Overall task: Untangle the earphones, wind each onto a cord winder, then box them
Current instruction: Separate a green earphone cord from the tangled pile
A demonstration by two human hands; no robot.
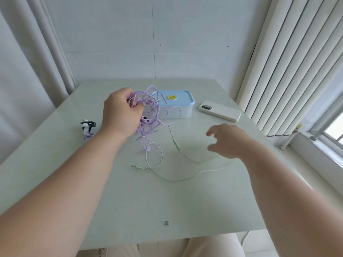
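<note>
Two bare hands reach out over a pale green table point(130, 210), seen from the head camera. The left hand point(120, 110) is raised above the far middle of the tabletop, fingers curled tight round a tangled bunch of lilac earphone cords point(148, 112). Loops spill from the fist and hang down to the table. A mint-green earphone cord point(174, 179) trails out of that tangle and lies slack on the surface in wide curves, with its inline remote point(176, 144) near the middle and its jack plug point(133, 166) resting on the table closer to the person. The right hand point(228, 140) hovers to the right of the remote, fingers spread and loosely bent, holding nothing.

Behind the tangle stands a clear storage box with a light blue lid point(176, 102) and a yellow round button on top; the lid is on. Just right of the box lies a white phone point(220, 113), camera side up. Left of the left wrist sits a small cluster of black, white and lilac pieces point(88, 127) — probably the cord winders, though they are too small to make out.

White curtains hang on the left, vertical blinds on the right beside a window sill.
</note>
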